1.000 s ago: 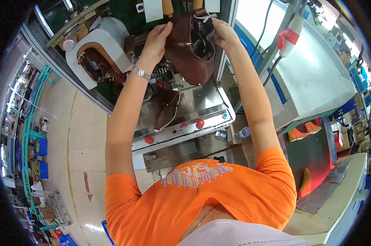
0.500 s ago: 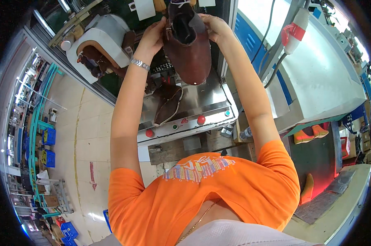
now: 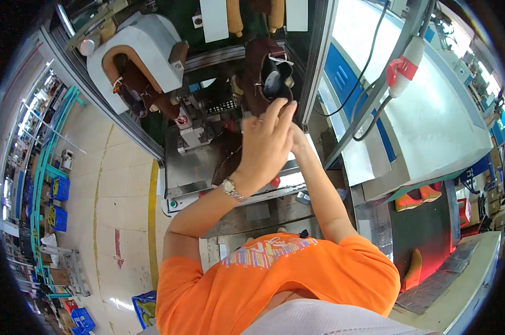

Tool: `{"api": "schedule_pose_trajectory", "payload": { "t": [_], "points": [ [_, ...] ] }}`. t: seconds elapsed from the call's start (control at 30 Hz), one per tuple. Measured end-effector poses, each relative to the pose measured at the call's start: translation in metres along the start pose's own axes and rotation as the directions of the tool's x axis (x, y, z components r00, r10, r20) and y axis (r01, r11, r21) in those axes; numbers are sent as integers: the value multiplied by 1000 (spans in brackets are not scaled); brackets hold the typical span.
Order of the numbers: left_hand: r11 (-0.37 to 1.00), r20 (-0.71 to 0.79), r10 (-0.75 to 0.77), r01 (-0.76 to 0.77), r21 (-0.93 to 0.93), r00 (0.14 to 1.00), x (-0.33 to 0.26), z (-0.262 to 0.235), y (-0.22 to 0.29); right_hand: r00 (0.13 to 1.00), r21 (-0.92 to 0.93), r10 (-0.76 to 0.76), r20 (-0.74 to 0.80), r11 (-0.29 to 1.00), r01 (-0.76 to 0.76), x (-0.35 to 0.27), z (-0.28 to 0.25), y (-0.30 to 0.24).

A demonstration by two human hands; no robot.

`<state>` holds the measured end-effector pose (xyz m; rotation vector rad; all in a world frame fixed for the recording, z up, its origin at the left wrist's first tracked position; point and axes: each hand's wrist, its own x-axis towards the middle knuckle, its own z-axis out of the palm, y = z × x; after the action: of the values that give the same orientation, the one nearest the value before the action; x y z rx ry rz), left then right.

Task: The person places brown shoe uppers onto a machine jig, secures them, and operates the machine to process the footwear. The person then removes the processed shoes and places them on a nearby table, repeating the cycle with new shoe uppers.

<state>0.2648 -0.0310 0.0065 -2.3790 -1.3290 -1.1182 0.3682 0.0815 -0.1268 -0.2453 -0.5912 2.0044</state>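
Observation:
A dark brown leather shoe upper (image 3: 257, 84) with a white lace stands in the machine ahead, below two tan padded arms. Its dark opening faces me. My left hand (image 3: 266, 142), wearing a metal watch, is raised just in front of it. The fingers are stretched out, their tips at the near edge of the opening; whether they touch it I cannot tell. Behind the left hand, my right hand (image 3: 298, 139) is close to the same edge, its fingers mostly hidden. A second brown leather upper (image 3: 228, 152) lies on the metal machine table (image 3: 188, 167), partly behind my left hand.
At left, a white machine head (image 3: 168, 42) with a tan arched pad holds another brown upper (image 3: 130, 84). A metal post with a red and white plug (image 3: 403, 70) rises at right. Orange shoes (image 3: 409, 202) sit on a dark conveyor (image 3: 425, 229). A blue basket (image 3: 143, 307) stands lower left.
The brown shoe upper, held between both hands before, now stands in the machine farther right and turned. My left hand has moved right and nearer, in front of my right hand.

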Motion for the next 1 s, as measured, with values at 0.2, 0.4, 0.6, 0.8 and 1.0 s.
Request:
{"api": "schedule_pose_trajectory", "payload": {
  "t": [0.2, 0.4, 0.6, 0.8, 1.0],
  "points": [
    [996, 79, -73, 77, -46, 994, -14, 22, -1, 961, 3, -147, -236, 988, 152, 24, 0, 6],
    [994, -15, -101, 101, 49, 995, -23, 31, -11, 928, -30, -202, -314, 979, 203, 40, 0, 12],
    [990, 21, -83, 80, 115, 996, -25, 41, -15, 918, -62, -265, -296, 964, 259, 67, -37, 14],
    [993, 57, -116, 114, 39, 992, -28, 50, -20, 927, -49, -261, -268, 965, 257, 89, -49, -3],
    [990, 61, -129, 125, 63, 990, -30, 50, -28, 938, -48, -246, -244, 969, 242, 102, -56, -7]
  ]
}}
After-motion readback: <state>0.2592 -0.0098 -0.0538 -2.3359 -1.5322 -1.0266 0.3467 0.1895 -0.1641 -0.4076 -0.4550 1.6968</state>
